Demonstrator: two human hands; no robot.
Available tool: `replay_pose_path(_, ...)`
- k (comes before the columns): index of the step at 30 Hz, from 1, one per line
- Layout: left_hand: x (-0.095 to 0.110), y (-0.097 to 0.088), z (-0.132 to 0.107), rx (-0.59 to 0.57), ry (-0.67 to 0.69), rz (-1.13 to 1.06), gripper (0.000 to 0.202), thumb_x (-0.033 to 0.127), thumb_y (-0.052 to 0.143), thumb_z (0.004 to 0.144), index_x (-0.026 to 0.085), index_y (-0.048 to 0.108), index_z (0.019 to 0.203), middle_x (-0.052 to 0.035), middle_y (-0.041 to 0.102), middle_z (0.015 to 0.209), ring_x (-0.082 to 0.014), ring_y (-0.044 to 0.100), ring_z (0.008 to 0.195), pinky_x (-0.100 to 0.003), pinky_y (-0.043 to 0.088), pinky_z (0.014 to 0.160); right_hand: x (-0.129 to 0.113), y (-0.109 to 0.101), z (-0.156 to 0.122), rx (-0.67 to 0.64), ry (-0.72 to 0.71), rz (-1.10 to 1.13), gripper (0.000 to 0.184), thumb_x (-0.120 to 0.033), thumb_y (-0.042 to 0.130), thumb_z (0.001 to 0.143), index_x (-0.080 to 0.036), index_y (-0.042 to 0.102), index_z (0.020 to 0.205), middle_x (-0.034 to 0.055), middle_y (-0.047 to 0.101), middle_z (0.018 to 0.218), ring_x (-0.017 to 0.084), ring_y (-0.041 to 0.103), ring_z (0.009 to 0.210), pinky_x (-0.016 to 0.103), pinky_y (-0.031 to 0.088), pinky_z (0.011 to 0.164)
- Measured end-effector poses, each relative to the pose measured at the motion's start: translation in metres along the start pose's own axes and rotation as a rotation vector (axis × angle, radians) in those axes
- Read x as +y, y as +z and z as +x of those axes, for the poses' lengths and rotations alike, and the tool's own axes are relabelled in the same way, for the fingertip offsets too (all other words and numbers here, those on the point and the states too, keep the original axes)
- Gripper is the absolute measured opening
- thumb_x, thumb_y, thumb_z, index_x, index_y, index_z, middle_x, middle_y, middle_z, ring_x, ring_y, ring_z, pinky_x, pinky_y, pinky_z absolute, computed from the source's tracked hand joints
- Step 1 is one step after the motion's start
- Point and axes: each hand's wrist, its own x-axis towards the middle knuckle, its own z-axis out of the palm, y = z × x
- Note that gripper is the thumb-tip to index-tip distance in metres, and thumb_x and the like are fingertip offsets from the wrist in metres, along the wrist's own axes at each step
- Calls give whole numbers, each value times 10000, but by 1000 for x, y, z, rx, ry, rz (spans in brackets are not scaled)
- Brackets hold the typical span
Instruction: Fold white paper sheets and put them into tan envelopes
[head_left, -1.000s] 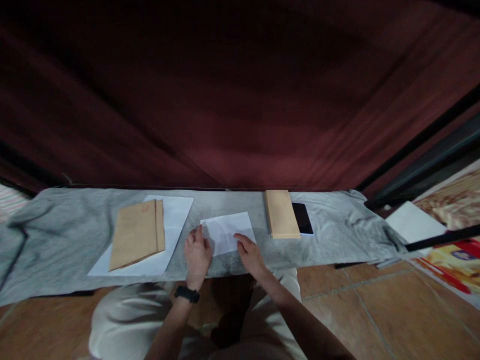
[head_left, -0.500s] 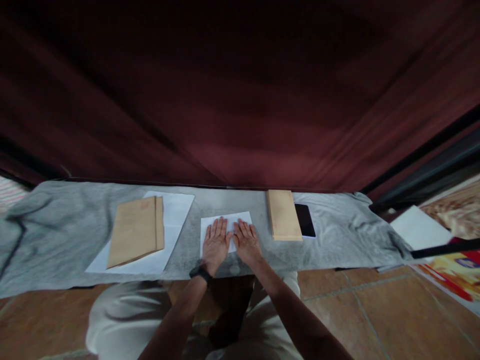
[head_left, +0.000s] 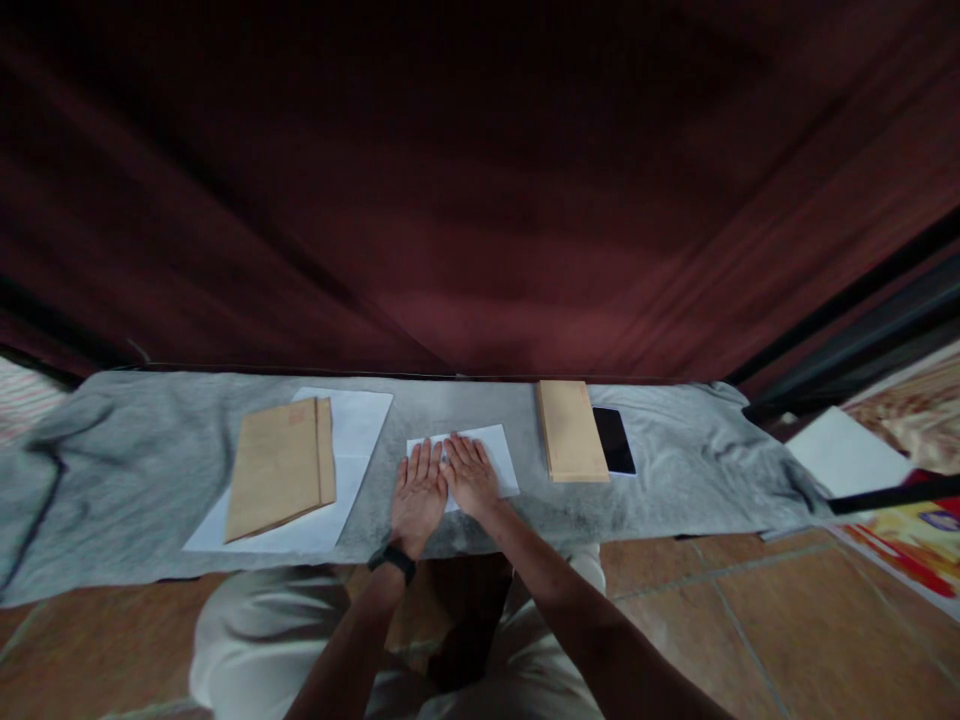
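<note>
A white sheet of paper [head_left: 501,462], seemingly folded, lies on the grey cloth in front of me. My left hand [head_left: 418,498] rests flat over its left part, fingers stretched out. On the middle of the paper lies my right hand [head_left: 470,474], also flat with its fingers extended, its thumb side touching or very near the left hand's fingers. Neither hand grips anything. The paper's left portion is mostly covered by the hands.
To the left, brown envelopes [head_left: 277,465] lie on larger white sheets [head_left: 360,420]. A stack of narrow brown envelopes [head_left: 574,432] sits to the right, beside a dark phone [head_left: 613,440]. Grey cloth [head_left: 697,470] covers the narrow surface, with a dark red curtain [head_left: 480,250] behind.
My right hand has slid left across the paper to meet my left hand, baring the paper's right part. The left hand has shifted slightly to the left. The view has shifted a little.
</note>
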Motion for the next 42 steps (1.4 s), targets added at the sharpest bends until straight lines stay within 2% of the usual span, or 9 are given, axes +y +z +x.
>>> replay_pose_path(6, -1, 3, 0, 16, -17, -18, 582, 308, 292, 1000, 137, 373, 1550, -126, 336, 1629, -273, 237, 1538, -509, 208, 1241, 17, -2, -4, 8, 36, -87, 518, -311, 417, 1045, -208, 391, 1552, 73, 329, 1630, 234, 283, 1521, 481, 145, 1263)
replay_pose_path(14, 1, 2, 0, 35, -57, -91, 582, 327, 333, 993, 176, 375, 1554, -108, 331, 1633, -264, 241, 1538, -505, 178, 1254, 49, -29, -27, 108, 124, -51, 530, -336, 428, 1032, -225, 400, 1549, 64, 310, 1639, 231, 272, 1525, 469, 136, 1261)
replay_pose_path(19, 1, 4, 1, 46, -66, -55, 575, 325, 332, 991, 168, 403, 1539, -112, 355, 1622, -273, 238, 1538, -524, 165, 1254, 57, -39, -37, 119, 155, -51, 543, -315, 426, 1025, -189, 393, 1552, 85, 309, 1636, 248, 271, 1525, 488, 152, 1260)
replay_pose_path(23, 25, 9, 6, 53, -21, -70, 584, 305, 308, 992, 94, 405, 1528, -153, 364, 1610, -284, 242, 1536, -530, 144, 1258, 56, -39, -38, 118, 158, -55, 542, -320, 428, 1025, -188, 397, 1549, 88, 315, 1633, 253, 274, 1524, 499, 163, 1257)
replay_pose_path(27, 57, 19, 14, -20, 91, -151, 575, 288, 299, 991, 107, 413, 1525, -127, 407, 1593, -254, 269, 1528, -489, 185, 1259, 55, -40, -38, 122, 153, -83, 547, -277, 428, 1015, -169, 394, 1550, 102, 318, 1630, 251, 266, 1528, 491, 170, 1256)
replay_pose_path(29, 63, 24, 17, -27, 97, -165, 575, 307, 299, 995, 103, 424, 1518, -133, 413, 1589, -259, 276, 1526, -492, 201, 1254, 54, -40, -39, 124, 149, -95, 550, -247, 417, 1011, -146, 388, 1551, 117, 322, 1626, 250, 266, 1528, 488, 171, 1256)
replay_pose_path(34, 41, 28, 19, 18, 45, -162, 603, 371, 304, 1001, 127, 377, 1547, -127, 354, 1621, -251, 257, 1533, -482, 195, 1256, 55, -40, -39, 133, 146, -73, 540, -296, 430, 1023, -165, 400, 1546, 107, 325, 1626, 250, 282, 1522, 488, 163, 1259)
replay_pose_path(38, 16, 20, 16, 44, 8, -132, 617, 381, 291, 1005, 104, 359, 1552, -142, 345, 1624, -257, 235, 1540, -478, 167, 1262, 56, -39, -38, 141, 154, -63, 544, -315, 429, 1028, -178, 391, 1553, 91, 315, 1632, 245, 275, 1525, 482, 145, 1265)
replay_pose_path(42, 3, 13, 9, 56, -37, -107, 631, 397, 300, 1003, 83, 364, 1546, -169, 339, 1620, -280, 239, 1538, -498, 181, 1255, 56, -37, -38, 129, 157, -73, 544, -321, 414, 1033, -200, 374, 1562, 72, 300, 1638, 239, 266, 1528, 485, 144, 1265)
